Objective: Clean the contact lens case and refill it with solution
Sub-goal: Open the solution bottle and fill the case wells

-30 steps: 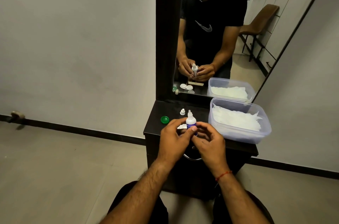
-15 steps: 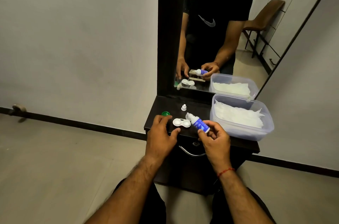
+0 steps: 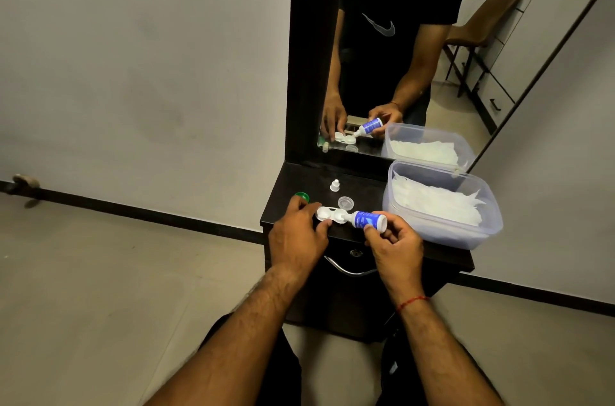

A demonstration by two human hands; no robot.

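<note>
A white two-well contact lens case (image 3: pixel 330 214) lies uncapped on the dark dresser top (image 3: pixel 362 187). My left hand (image 3: pixel 297 236) pinches its left end between thumb and fingers. My right hand (image 3: pixel 392 244) grips a small blue-and-white solution bottle (image 3: pixel 367 220), tipped sideways with its nozzle over the case's right well. A green case cap (image 3: pixel 301 196) sits just beyond my left fingers, a clear case cap (image 3: pixel 345 202) lies behind the case, and the bottle's small white cap (image 3: pixel 334 185) stands further back.
A clear plastic tub (image 3: pixel 442 232) holding white tissues fills the dresser's right side. A tall mirror (image 3: pixel 399 49) rises behind and reflects the hands and a brown chair. A metal drawer handle (image 3: pixel 349 269) is below the top. Tiled floor lies to the left.
The bottle went from upright between both hands to tipped over in my right hand, nozzle now at the case's right well. My left hand let go of it and took the case's left end.
</note>
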